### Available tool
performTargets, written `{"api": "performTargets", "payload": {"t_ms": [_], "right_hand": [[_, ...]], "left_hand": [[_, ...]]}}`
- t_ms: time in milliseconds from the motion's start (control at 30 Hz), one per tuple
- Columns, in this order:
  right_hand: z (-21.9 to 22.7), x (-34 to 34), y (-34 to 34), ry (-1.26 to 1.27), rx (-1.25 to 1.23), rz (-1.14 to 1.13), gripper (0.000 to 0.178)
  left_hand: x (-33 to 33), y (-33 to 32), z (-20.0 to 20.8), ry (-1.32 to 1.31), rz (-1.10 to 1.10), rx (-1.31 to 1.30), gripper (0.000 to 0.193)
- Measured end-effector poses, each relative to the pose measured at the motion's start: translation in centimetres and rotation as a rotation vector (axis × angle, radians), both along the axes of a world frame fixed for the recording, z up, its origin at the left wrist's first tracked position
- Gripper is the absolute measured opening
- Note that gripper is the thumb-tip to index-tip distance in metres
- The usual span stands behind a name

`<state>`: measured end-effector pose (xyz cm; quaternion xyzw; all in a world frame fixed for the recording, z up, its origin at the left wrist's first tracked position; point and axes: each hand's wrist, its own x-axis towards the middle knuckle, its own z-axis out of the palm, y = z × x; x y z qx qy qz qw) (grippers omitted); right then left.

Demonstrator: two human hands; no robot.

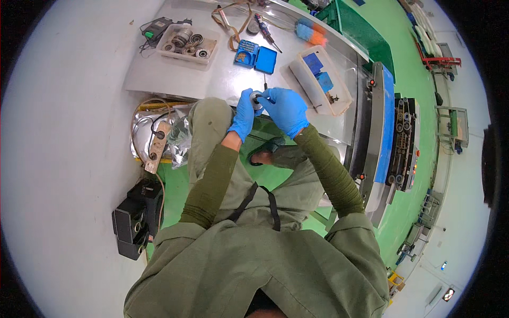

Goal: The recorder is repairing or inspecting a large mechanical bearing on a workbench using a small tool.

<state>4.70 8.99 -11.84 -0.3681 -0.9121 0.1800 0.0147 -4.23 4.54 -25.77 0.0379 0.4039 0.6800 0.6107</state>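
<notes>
Blue rubber gloves cover both hands in the head view, and the two meet over a small round metal part with a dark centre point(256, 99), held just above the near edge of the grey metal worktable point(222, 79). The left hand point(244, 114) is curled, its fingers closed against the left side of the round part, with the thumb up near its rim. The right hand point(286, 109) is also curled, its fingertips pressed onto the top and right side of the same part, so the part sits pinched between the two hands and mostly hidden by them; how tightly each hand grips cannot be told. A thin dark tool shaft point(265, 82) stands just behind the hands, rising from between the fingers. Olive-green sleeves run from the lower edge up to the gloves, above a bent knee in the same green cloth. Further back on the worktable lies an open blue plastic case point(256, 56), well apart from the hands. To its left stands a clear plastic tray of round metal bearings point(187, 43), and to the right of the hands a long white plastic bin holding blue boxes point(319, 79). Beside the left knee, on the floor, lies a beige power strip with cables point(157, 142), and nearer the lower edge a black box point(135, 217).
</notes>
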Motion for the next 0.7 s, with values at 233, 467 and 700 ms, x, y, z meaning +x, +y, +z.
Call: {"api": "performTargets", "payload": {"t_ms": [233,467,700], "right_hand": [[-1.2,-0.2,-0.2,0.225,-0.006,-0.160,0.020],[0.0,1.0,-0.1,0.296,-0.246,-0.039,0.019],[0.3,0.6,-0.1,0.040,0.078,0.042,0.016]], "left_hand": [[0.6,0.2,-0.7,0.036,0.017,-0.049,0.033],[0.6,0.2,-0.6,0.005,0.029,-0.100,0.032],[0.0,0.0,-1.7,0.009,-0.069,0.039,0.033]]}}
